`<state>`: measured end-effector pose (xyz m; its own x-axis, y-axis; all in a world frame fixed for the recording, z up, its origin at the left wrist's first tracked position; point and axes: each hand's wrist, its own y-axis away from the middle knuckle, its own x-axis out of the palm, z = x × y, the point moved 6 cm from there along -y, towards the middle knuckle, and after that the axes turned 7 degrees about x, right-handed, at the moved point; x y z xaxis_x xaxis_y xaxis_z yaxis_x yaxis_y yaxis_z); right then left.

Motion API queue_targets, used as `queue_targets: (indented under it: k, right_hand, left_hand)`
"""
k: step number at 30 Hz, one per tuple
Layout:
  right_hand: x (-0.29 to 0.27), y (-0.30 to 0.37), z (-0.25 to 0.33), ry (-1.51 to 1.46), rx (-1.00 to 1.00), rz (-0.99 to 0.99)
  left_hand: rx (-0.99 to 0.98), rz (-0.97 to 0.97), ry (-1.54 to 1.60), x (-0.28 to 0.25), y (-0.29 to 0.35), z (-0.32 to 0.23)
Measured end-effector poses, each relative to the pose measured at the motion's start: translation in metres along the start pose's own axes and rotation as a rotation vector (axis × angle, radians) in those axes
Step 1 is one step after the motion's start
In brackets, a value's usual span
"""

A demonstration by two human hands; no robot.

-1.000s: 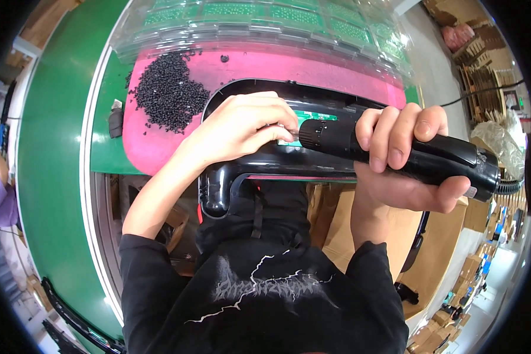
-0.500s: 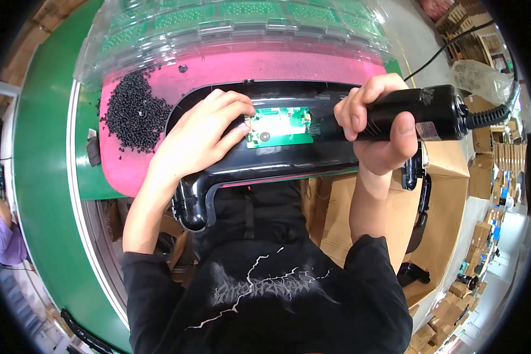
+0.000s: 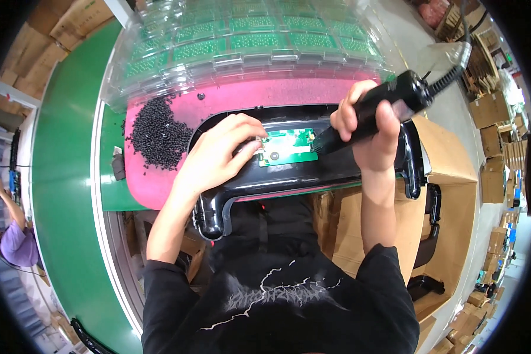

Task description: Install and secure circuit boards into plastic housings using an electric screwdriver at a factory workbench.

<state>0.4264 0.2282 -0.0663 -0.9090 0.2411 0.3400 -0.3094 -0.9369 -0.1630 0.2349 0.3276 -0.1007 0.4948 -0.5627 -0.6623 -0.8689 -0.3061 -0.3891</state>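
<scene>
A green circuit board [image 3: 298, 157] sits inside a black plastic housing [image 3: 289, 180] with a rounded body and a leg at each end. My left hand [image 3: 221, 150] rests over the housing's left part, thumb and fingers bent together at the board's left edge. My right hand [image 3: 368, 127] is wrapped round a black electric screwdriver [image 3: 389, 103], which slants down to the left. Its narrow end is at the board's right edge; whether the tip touches a screw cannot be made out.
A pile of small black screws [image 3: 159, 135] lies on the pink mat [image 3: 141, 186]. Behind are clear plastic trays [image 3: 230, 44] with green boards. An open cardboard box [image 3: 454, 171] with black parts stands at the right. A person in purple [image 3: 18, 245] is at far left.
The screwdriver has tilted from nearly level to a slant, its lower end now at the board's right edge. My left hand stays at the board's left edge. The whole view has shifted.
</scene>
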Motion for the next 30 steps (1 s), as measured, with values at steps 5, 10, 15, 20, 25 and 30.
queue_targets:
  k: [5,10,15,20,25,30]
  right_hand:
    - [-0.057,-0.009,0.007,-0.492,0.216,-0.481]
    - [-0.028,0.006,0.027,-0.250,0.068,-0.520]
    - [0.081,0.014,0.072,0.638,-0.047,0.198]
    - [0.205,0.023,0.079,0.984,-0.230,0.797]
    - [0.250,0.079,0.089,1.300,-0.983,1.239]
    - [0.252,0.085,0.083,1.229,-1.021,1.164]
  left_hand:
    - [-0.274,-0.832,0.429,-0.058,0.043,0.003]
    - [-0.853,-0.135,0.044,-0.053,0.112,0.012]
    - [-0.951,0.064,0.418,0.008,0.158,-0.006]
    - [-0.507,-0.124,0.849,0.028,0.151,-0.035]
    - [-0.748,-0.287,1.431,0.063,0.165,-0.037]
    - [-1.410,-0.598,1.815,-0.001,0.227,-0.032]
